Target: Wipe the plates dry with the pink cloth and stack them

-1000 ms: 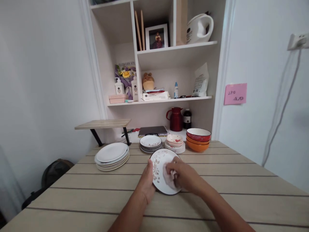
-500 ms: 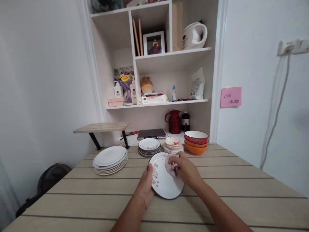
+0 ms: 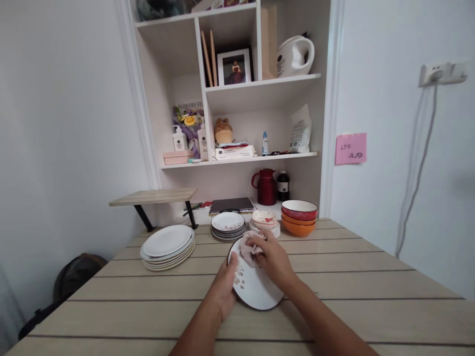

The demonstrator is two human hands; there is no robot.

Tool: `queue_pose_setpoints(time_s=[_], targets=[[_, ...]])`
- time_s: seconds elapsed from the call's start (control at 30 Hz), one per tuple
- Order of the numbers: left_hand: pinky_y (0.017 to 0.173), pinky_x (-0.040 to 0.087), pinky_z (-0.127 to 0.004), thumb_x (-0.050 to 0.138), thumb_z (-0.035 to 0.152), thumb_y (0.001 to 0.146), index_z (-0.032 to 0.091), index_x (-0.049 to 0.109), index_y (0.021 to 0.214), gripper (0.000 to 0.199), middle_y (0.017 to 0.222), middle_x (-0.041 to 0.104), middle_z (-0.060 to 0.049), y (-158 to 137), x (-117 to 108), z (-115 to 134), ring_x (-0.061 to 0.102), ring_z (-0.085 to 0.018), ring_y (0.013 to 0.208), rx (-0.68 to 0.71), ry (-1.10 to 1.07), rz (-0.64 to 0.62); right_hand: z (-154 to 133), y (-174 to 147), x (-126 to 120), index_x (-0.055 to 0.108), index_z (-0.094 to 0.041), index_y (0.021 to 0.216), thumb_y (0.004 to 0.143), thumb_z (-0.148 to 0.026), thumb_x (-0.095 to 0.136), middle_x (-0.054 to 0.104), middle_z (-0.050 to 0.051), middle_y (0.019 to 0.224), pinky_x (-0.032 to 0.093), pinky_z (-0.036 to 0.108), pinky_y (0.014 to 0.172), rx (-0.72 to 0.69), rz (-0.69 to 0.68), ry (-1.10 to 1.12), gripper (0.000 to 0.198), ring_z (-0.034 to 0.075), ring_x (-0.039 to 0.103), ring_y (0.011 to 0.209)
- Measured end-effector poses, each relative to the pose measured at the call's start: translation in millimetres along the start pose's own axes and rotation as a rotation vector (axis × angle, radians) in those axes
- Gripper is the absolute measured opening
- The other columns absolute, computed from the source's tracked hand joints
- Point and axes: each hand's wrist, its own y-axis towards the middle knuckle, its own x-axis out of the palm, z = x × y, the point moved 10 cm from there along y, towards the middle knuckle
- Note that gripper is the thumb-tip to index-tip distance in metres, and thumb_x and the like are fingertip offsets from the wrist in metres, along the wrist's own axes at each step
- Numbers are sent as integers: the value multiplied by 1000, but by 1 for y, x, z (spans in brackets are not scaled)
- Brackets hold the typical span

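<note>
1. Plainly gripping a plate (image 3: 257, 287) by its left edge with the left hand (image 3: 224, 280), half curled, thumb over the rim; cannot see the fingers underneath.
2. Holding a bunched cloth (image 3: 248, 251) against the plate's upper part with the right hand (image 3: 273, 258), nearly closed around it.
3. Tilted, over the middle of the table (image 3: 341, 284); cannot tell whether touching the wood.
4. Just beyond the plate, side by side: dark-rimmed plates (image 3: 228, 222) in a stack and small dishes (image 3: 263, 217) atop white saucers (image 3: 275, 231).
5. Off to the left, stacked white plates (image 3: 167, 241); to the right, nested red and orange bowls (image 3: 299, 217).
6. Farther back, a red jug (image 3: 266, 189) beside a dark bottle (image 3: 283, 187).
</note>
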Motion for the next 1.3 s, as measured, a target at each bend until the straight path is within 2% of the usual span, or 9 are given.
queue_pose_setpoints(time_s=[0.1,0.3,0.43,0.53,0.63,0.83,1.07,1.17,1.3], targets=[[96,47,-40,63,48,82,13,56,128,59,114,70,-18,2,-1,-4,65,-28,108,-17,14,-3,15,0,-12,67,-28,94,68,-5,49,47,4,113,42,28,74,73,63,-43,39,17,54,85],[95,48,-39,64,47,82,14,52,132,61,115,69,-17,4,-7,-7,65,-28,107,-30,12,13,19,-2,9,64,-24,100,71,0,44,50,5,105,46,32,83,-2,-152,63,42,18,55,90],[93,48,-39,63,47,82,15,53,131,60,115,69,-17,3,-8,-6,66,-27,105,-38,27,13,15,-9,20,60,-23,115,76,-11,55,47,9,116,47,35,90,-33,-267,129,41,20,55,102],[91,48,-39,63,48,82,16,52,132,60,114,70,-16,2,-6,-6,66,-27,104,-49,28,3,16,-12,22,57,-20,120,68,-23,70,36,13,137,46,37,93,-2,-284,102,53,24,53,111],[90,48,-40,62,49,82,17,52,132,60,113,70,-16,0,-5,-7,66,-28,103,-59,22,7,16,-10,21,56,-19,116,63,-15,70,27,13,147,46,37,93,3,-234,40,56,25,52,115],[92,47,-38,61,51,82,16,54,129,59,114,70,-16,-2,-2,-7,65,-27,106,-74,53,10,22,-1,17,56,-20,95,73,-9,53,58,7,106,47,35,83,-30,-132,-6,25,21,58,94],[92,47,-38,60,49,84,15,56,127,55,114,70,-15,-5,0,-3,65,-27,106,-53,50,15,11,-7,11,55,-20,78,66,-2,50,57,3,90,44,28,71,-52,-202,21,22,17,55,79],[89,48,-38,59,50,84,15,56,127,56,112,71,-15,-5,0,-4,66,-28,103,-58,44,10,-6,-15,17,56,-20,81,65,-3,54,55,3,91,43,26,69,-79,-294,62,23,16,54,78],[89,49,-38,60,51,83,16,56,127,56,111,71,-14,-3,0,-5,67,-27,101,-50,26,-3,-24,-13,21,59,-23,94,73,-4,53,53,4,99,45,29,78,-123,-247,115,29,18,55,88]])
